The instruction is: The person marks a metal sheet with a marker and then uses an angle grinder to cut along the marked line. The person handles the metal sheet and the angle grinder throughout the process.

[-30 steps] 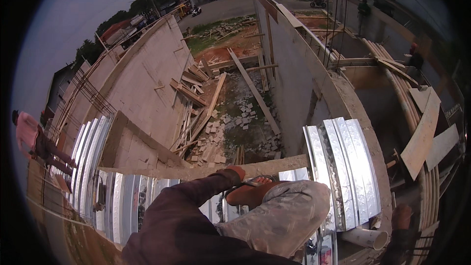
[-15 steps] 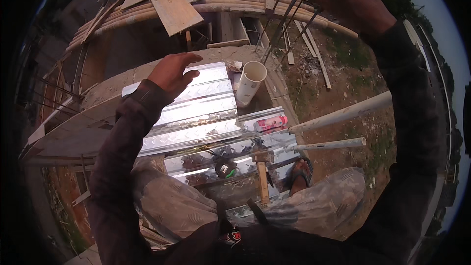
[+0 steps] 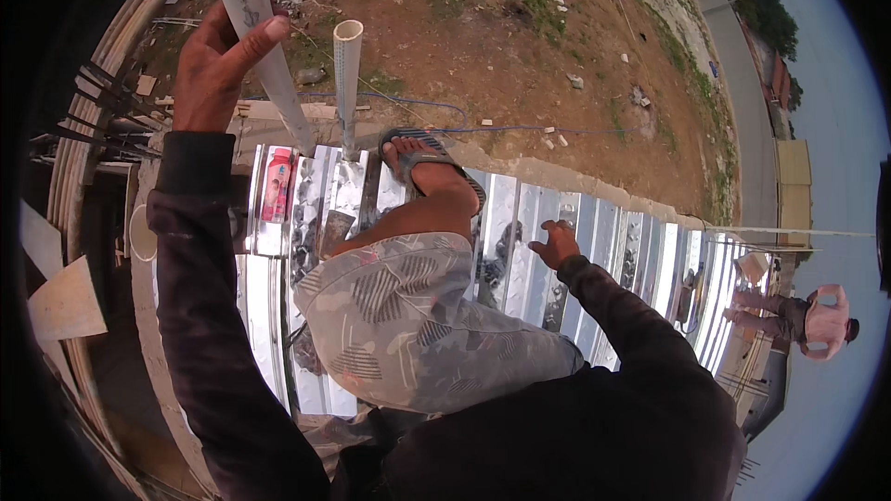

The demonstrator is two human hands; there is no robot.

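My left hand is closed on a long pale pipe at the upper left, its thumb across the front and its fingers partly hidden. Slanting down, the pipe meets the edge of the shiny ribbed metal sheets. A thinner pipe stands beside it with its open end up. My right hand is held over the sheets, fingers apart and holding nothing. A pink-and-white bottle lies near the foot of the long pipe. My sandalled foot rests at the sheets' edge.
A wide white pipe shows its open end at left, near rebar and boards. Past the sheets' edge lies bare ground with a blue hose. Another person stands at the far right.
The view has swung to the right. My left hand has gone from above the sheets to the long pipe and taken hold of it. My right hand has left the rebar and lowered over the sheets.
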